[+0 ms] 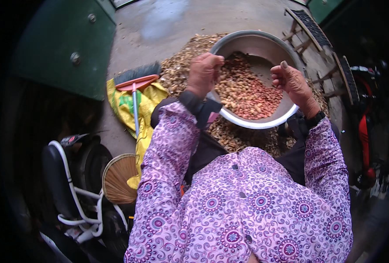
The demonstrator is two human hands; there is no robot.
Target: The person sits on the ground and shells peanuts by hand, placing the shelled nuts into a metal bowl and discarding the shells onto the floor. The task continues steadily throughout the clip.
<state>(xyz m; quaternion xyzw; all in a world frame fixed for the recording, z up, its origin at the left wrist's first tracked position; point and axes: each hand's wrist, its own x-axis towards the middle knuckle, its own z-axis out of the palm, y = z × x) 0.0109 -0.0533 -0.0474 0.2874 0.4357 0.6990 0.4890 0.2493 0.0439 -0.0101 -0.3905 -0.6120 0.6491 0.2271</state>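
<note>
A wide metal basin [269, 126] sits before me, tipped toward me. It holds a heap of peanuts [240, 94], tan ones in shells mixed with loose red-skinned kernels. My left hand [204, 73] is over the basin's left side, its thumb and fingers pressed together. On the right, my right hand [293, 83] hovers above the inner wall with the fingers curled in and the thumb on top. Whatever lies inside either closed hand is hidden. Broken peanut shells [181, 61] are piled around and under the basin.
To the left lie a push broom [135, 81] on a yellow sack [146, 105] and a round straw broom [119, 179]. A black seat with a white tube frame [76, 193] stands lower left. Wooden benches [310, 28] line the right, near a red object [364, 131]. A green cabinet [67, 48] stands upper left.
</note>
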